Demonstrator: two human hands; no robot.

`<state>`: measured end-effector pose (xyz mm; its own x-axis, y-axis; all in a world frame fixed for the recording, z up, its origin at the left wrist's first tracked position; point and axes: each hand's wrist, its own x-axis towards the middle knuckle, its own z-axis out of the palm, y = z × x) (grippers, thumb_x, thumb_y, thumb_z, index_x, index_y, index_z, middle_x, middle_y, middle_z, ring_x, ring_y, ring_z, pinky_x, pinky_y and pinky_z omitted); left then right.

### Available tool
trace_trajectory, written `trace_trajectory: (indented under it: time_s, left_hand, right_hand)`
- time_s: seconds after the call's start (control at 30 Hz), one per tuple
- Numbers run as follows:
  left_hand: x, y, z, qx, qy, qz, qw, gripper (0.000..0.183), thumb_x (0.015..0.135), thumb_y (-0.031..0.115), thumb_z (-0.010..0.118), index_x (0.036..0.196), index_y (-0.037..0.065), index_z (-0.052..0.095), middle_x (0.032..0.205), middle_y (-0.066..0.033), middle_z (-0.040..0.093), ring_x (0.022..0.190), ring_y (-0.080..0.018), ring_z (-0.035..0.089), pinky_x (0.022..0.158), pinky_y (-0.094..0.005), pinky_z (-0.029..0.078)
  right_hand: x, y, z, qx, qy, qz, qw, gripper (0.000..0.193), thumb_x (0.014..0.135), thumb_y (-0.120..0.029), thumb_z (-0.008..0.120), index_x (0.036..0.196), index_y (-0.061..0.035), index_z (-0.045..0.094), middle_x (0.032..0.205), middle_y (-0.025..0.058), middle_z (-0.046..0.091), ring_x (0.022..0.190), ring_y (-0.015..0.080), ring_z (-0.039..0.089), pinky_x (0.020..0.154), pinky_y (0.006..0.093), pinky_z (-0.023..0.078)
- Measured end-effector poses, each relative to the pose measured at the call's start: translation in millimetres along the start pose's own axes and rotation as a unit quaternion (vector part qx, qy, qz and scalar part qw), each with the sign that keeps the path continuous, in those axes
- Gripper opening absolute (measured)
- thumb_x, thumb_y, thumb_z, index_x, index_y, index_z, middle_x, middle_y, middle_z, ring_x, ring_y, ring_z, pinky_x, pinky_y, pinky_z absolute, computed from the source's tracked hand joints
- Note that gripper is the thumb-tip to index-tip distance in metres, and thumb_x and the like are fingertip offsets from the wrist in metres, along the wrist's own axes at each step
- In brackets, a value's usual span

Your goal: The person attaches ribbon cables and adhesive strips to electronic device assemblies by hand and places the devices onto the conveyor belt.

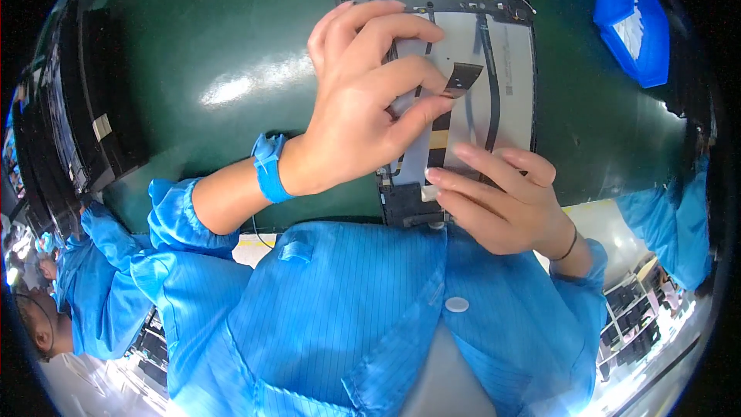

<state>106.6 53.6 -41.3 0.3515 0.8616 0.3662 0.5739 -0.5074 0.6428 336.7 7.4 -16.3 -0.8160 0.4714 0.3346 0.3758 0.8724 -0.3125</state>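
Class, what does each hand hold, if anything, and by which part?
Left hand: a dark flex cable, pinched just below its upper end. Right hand: cannot tell whether it grips anything.

Glossy green tabletop (231, 38), smooth grey device panel (467, 42), blue cloth smock (347, 293)

Opened device (467, 125) cut off by top edge, left side partly behind left hand (367, 93), its print too small to read

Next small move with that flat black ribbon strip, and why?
Probably ease the flat black ribbon strip down onto the pale grey panel: the left hand pinches it near its upper end, which juts past the pinch, and the right hand is near its lower end.
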Motion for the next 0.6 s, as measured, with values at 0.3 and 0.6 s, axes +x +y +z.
trace_trajectory:
  time_s: [0.3,0.6]
  left_hand:
    - [-4.1,-4.9,2.3,-0.008,0.005,-0.009,1.000,0.060,0.072,0.013,0.077,0.125,0.005,0.051,0.124,-0.0100,0.056,0.119,-0.0316,0.046,0.106,-0.0451,0.027]
    - [-6.7,-7.2,3.9,-0.036,0.021,-0.011,0.999,0.063,0.072,0.005,0.073,0.129,0.002,0.047,0.123,-0.0103,0.055,0.121,-0.0328,0.044,0.107,-0.0485,0.026]
  right_hand:
    - [17.5,17.1,-6.5,0.008,-0.100,0.096,0.990,0.034,0.089,-0.027,0.051,0.120,-0.0169,0.062,0.128,-0.0039,0.064,0.138,0.0304,0.040,0.111,0.0473,0.015]
    - [26.4,18.5,-7.7,0.007,-0.066,0.119,0.991,0.033,0.081,-0.018,0.065,0.113,-0.0136,0.062,0.129,-0.0036,0.063,0.135,0.0225,0.045,0.109,0.0473,0.022]
